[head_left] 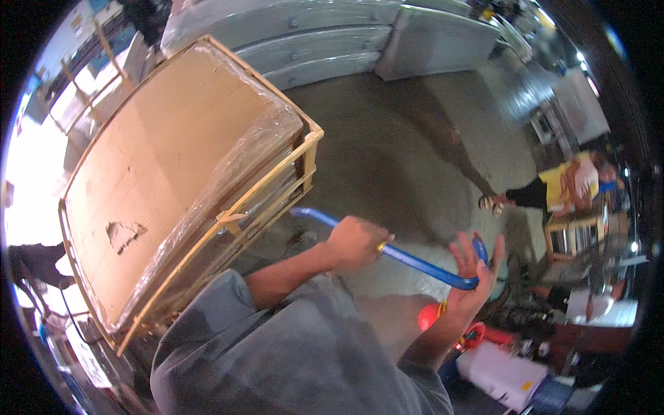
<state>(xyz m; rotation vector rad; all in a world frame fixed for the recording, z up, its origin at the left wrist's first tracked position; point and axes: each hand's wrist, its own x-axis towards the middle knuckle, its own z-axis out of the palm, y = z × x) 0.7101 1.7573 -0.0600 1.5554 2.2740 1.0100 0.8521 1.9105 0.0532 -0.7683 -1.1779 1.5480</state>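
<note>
My left hand is wrapped round the middle of a blue crowbar. The bar's straight end points toward a wood-framed crate at the left. At its other end the crowbar bends into a hook, which lies against the palm of my right hand. The fingers of that hand are spread and stretched out, not wrapped round the bar. Brown cardboard and clear plastic film cover the crate, and thin wooden slats run along its edges. One torn hole shows in the cardboard.
Large film-wrapped panels stand at the far side of the concrete floor. To the right is a person in a yellow top, near a wooden-framed box. Red equipment and a white box sit at the lower right.
</note>
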